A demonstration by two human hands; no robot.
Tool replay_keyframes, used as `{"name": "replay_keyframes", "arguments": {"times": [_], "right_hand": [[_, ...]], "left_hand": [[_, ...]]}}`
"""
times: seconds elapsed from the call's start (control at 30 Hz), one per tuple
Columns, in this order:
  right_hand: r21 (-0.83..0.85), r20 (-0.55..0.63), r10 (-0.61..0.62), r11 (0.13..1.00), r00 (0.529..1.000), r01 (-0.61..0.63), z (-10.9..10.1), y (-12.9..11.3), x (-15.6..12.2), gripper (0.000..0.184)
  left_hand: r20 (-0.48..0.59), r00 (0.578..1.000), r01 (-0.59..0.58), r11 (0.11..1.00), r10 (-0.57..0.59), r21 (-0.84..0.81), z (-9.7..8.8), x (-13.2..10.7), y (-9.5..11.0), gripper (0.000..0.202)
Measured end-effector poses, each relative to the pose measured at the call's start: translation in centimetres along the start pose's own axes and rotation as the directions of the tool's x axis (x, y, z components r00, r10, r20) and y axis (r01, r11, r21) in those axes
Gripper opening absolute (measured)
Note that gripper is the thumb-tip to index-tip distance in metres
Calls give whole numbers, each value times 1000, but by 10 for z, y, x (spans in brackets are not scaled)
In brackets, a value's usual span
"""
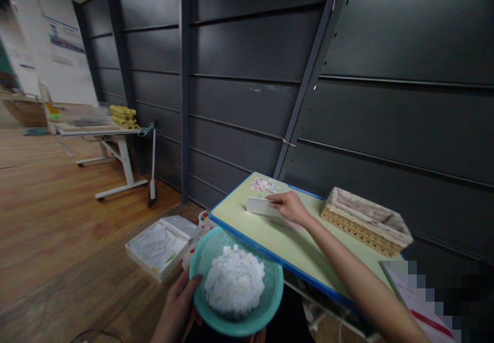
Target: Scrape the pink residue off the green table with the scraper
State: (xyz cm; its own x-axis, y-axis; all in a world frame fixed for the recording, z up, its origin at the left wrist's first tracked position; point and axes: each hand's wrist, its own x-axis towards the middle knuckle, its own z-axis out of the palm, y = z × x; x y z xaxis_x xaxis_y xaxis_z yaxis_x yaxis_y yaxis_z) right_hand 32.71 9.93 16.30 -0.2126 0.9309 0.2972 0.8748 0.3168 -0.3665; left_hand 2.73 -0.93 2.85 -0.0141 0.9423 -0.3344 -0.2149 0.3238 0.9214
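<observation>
My left hand (184, 291) grips the rim of a teal plastic basket (276, 294), its thumb over the edge. A heap of small white paper pieces (235, 284) fills the basket, which is held just below the table's front edge. Over the yellow-green tabletop (231, 201), my right hand (288, 206) pinches one end of a flat white rectangular card (259, 206), held on its long edge. Beyond the card lies a small spread of white and pinkish paper scraps (263, 184). A few pinkish bits show beneath the right hand.
A woven basket with a cloth lining (363, 224) stands on the table's right side. An open white box (156, 247) sits on the floor to the left. Dark metal panels (247, 96) rise behind the table. Farther left stand a wheeled table (127, 163) and a long-handled tool (153, 168).
</observation>
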Motion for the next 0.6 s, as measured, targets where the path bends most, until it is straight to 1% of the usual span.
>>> {"name": "replay_keyframes", "arguments": {"times": [0.07,0.13,0.23,0.3,0.4,0.5,0.57,0.6], "right_hand": [[83,-20,-26,996,999,27,6,-1,-20,29],[130,-72,-10,991,997,19,12,-3,-35,28],[112,-193,49,993,980,-27,22,-6,-47,28],[65,-231,59,997,971,-45,28,-9,-51,29],[26,-204,0,1000,979,6,37,-16,-62,36],[74,-175,-96,991,980,110,43,-26,-81,39],[133,-178,-106,982,978,131,43,-30,-89,36],[155,-191,-84,981,978,115,40,-30,-90,34]], "left_hand": [[24,999,20,1000,-20,12,-2,2,-1,83],[44,999,8,1000,-9,18,-2,3,-1,83],[18,999,-39,999,39,4,2,-3,4,77],[8,998,-60,998,60,-6,6,-10,9,73],[-23,999,-33,999,33,18,10,-15,15,69],[-25,1000,18,999,-17,35,7,-11,14,74],[8,1000,29,999,-30,38,3,-6,10,79],[17,1000,20,999,-20,38,2,-4,8,80]]}}
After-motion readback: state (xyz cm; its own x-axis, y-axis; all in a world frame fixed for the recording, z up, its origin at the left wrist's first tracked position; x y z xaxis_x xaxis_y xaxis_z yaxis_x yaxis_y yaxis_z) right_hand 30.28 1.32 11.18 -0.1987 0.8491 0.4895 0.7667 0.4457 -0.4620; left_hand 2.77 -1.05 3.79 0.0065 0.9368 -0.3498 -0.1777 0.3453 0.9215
